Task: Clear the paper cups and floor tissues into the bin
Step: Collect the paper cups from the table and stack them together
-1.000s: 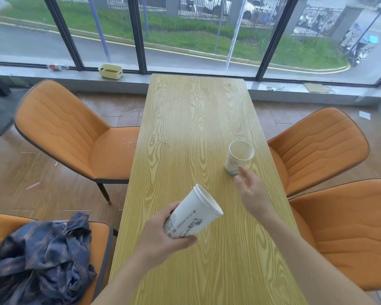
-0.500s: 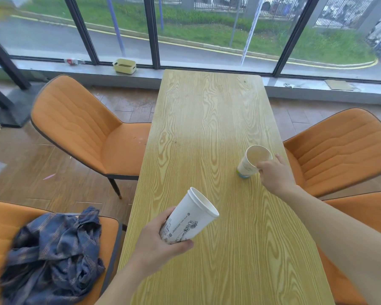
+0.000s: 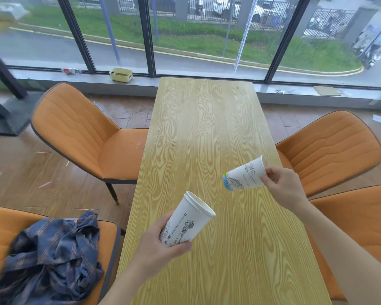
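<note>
Tall cup [image 3: 188, 219] gripped at base by L hand [image 3: 157, 249], tilted, above table [image 3: 202, 128]. Short cup [image 3: 245, 176] pinched near rim by R hand [image 3: 283, 187], held sideways off table.

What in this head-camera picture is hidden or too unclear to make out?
- Bin: nowhere in the head view, so its place cannot be told.
- Inside of the tall cup in the left hand: its mouth points away.
- Inside of the small cup: the right hand covers its mouth.
- Print on both cups: too small.
- White scrap on the floor: too small to call tissue.
</note>
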